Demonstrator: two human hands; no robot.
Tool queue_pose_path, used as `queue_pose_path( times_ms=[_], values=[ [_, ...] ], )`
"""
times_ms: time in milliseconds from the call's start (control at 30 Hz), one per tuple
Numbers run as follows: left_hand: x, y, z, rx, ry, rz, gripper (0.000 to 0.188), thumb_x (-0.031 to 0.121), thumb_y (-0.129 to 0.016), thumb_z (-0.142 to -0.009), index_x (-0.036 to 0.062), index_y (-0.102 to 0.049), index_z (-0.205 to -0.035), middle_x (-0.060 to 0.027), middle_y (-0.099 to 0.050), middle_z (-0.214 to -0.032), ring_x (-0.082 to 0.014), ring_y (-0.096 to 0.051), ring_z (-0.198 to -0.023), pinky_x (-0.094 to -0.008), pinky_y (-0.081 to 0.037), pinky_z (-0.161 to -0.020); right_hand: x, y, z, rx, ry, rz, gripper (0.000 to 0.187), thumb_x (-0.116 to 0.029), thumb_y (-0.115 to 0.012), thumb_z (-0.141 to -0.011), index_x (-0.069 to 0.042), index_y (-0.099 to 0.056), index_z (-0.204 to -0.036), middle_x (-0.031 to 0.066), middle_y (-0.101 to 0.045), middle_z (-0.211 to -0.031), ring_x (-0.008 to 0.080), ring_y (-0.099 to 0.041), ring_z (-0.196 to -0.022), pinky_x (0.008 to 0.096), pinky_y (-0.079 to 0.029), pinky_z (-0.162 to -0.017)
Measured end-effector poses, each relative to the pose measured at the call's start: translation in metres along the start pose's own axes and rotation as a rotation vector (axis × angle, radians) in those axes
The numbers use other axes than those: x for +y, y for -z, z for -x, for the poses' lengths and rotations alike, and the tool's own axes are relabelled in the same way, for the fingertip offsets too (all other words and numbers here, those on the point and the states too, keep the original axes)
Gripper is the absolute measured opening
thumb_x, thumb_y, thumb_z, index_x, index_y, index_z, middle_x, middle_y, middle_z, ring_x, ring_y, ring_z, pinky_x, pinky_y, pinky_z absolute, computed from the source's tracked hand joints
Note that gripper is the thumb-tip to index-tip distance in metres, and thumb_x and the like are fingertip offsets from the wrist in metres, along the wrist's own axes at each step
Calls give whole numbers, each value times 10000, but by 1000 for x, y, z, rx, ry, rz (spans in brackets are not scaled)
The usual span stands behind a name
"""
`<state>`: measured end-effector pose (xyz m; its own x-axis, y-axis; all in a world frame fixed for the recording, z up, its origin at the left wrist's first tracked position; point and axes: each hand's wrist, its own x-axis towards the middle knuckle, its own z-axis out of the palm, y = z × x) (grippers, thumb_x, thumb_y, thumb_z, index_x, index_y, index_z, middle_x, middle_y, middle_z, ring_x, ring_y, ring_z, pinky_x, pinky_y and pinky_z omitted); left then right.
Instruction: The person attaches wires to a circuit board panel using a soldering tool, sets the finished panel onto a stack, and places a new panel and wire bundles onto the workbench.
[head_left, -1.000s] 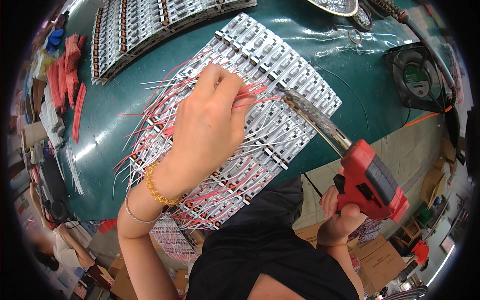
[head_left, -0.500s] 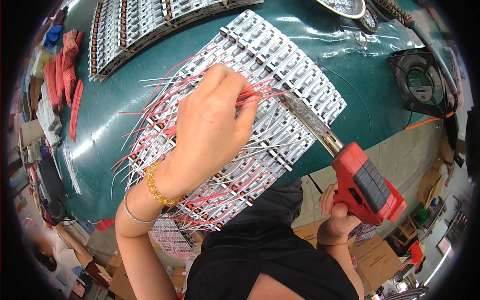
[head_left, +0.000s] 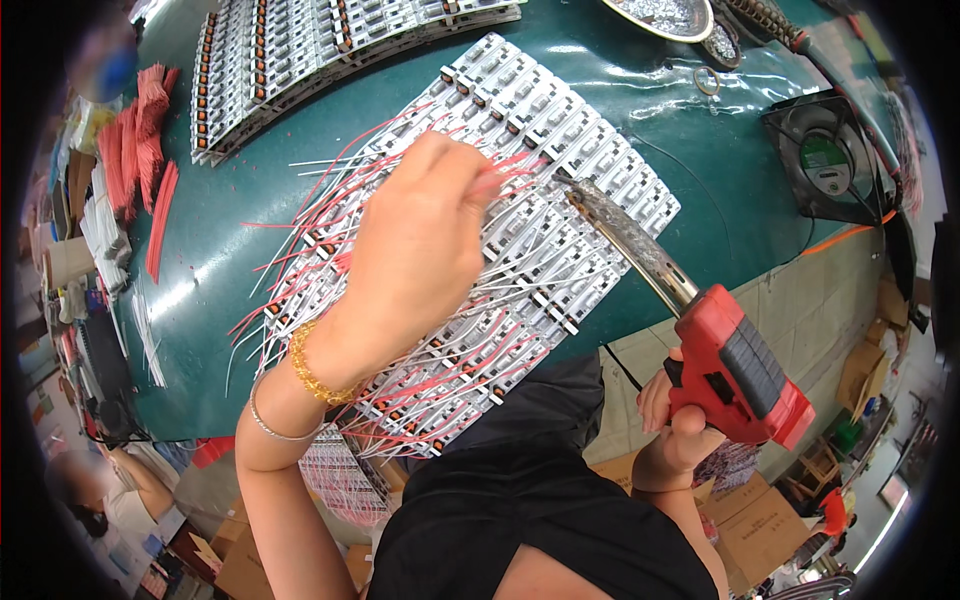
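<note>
A panel of small white circuit boards (head_left: 625, 190) lies tilted on the green table, with many red and white wires soldered along its left and lower parts. Above its middle, my left hand (head_left: 415, 240) is closed in a pinch on several short red wires (head_left: 515, 168), whose ends point right and look blurred. My right hand (head_left: 680, 425) grips the handle of a red and black soldering gun (head_left: 740, 365) beyond the table's near edge. Its metal barrel slants up and left, and the dark tip sits over the panel, a little right of the wire ends.
Stacked circuit board panels (head_left: 300, 70) stand at the far left. Bundles of red wires (head_left: 130, 160) and white wires (head_left: 103, 235) lie at the left edge. A black fan (head_left: 825, 160) stands at right. A bowl of metal bits (head_left: 665, 15) is at the back.
The soldering gun's tip has drawn away from the red wires, slightly down and right. My left hand has shifted a little, and the wires in it are blurred by motion.
</note>
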<state>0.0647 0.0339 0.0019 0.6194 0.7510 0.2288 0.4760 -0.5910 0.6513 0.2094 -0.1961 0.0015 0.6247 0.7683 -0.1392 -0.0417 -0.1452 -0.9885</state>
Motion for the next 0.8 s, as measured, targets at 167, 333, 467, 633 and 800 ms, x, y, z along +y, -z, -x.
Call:
queue_pose_path(
  times_ms=[167,333,467,633,800],
  values=[
    [1,25,-8,329,-177,-117,45,34,-596,-824,-2,-573,-837,-145,-606,-814,-279,-593,-731,-363,-462,-594,-11,0,1,38,10,-104,807,-588,-620,-751,95,-440,-1141,-17,-400,-445,101,-395,-348,234,-349,-388],
    [30,18,-8,-182,308,249,77,50,-617,-811,-11,-574,-790,-135,-606,-813,-275,-601,-654,-367,-461,-567,-18,4,0,10,-47,-76,844,-629,-598,-747,91,-426,-1152,-17,-401,-441,95,-391,-349,229,-349,-393],
    [15,-10,-1,9,41,52,108,72,-625,-801,-8,-570,-756,-121,-576,-819,-286,-581,-601,-383,-451,-536,-13,2,1,20,-40,-54,853,-642,-586,-749,92,-425,-1153,-19,-401,-439,95,-390,-349,227,-352,-396],
    [14,-16,2,-44,83,37,135,100,-641,-778,-4,-563,-744,-113,-550,-812,-296,-562,-598,-390,-436,-522,-12,8,-1,-133,-120,-45,875,-654,-570,-747,95,-414,-1171,-14,-423,-460,97,-412,-370,225,-359,-412],
    [13,-17,5,-24,78,31,120,85,-641,-768,6,-555,-741,-106,-542,-800,-289,-561,-594,-387,-435,-510,-3,9,1,-92,-106,-97,777,-611,-612,-749,72,-455,-1085,-5,-436,-473,107,-423,-378,229,-362,-415]
  ],
)
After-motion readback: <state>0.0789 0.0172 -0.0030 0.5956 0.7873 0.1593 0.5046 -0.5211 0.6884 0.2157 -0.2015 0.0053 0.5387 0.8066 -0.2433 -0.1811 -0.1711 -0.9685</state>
